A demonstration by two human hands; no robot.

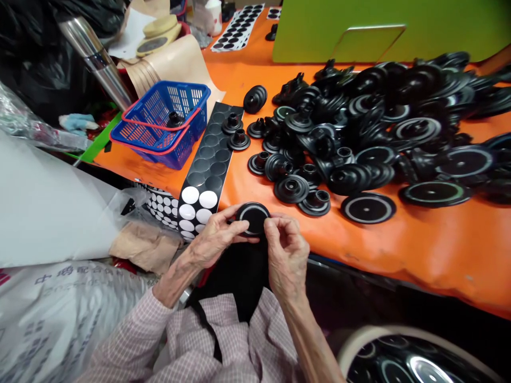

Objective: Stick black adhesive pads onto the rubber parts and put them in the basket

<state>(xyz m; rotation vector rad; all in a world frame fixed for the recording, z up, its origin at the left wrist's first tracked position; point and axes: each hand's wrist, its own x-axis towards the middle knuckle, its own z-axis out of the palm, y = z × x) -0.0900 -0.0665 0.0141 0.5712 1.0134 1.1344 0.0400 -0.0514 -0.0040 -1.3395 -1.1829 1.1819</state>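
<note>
A round black disc [255,219] with a pale ring on its face is held by my left hand [217,234], thumb on the face and fingers beneath. At the disc's right edge, my right hand [286,250] has its thumb and forefinger pinched together; whether anything is between them is too small to tell. Beyond my left hand lies a sticker sheet [211,154], its near rows showing white circles and its far rows black ones. Several similar black parts [291,189] are heaped on the orange table [419,244] to the right.
Stacked blue baskets [175,154] with red handles stand at the left, beside a steel flask [98,61]. A green board [343,32] stands at the back. At the lower right, a pale-rimmed tub [355,340] holds more discs. Plastic sacks [88,319] lie at the lower left.
</note>
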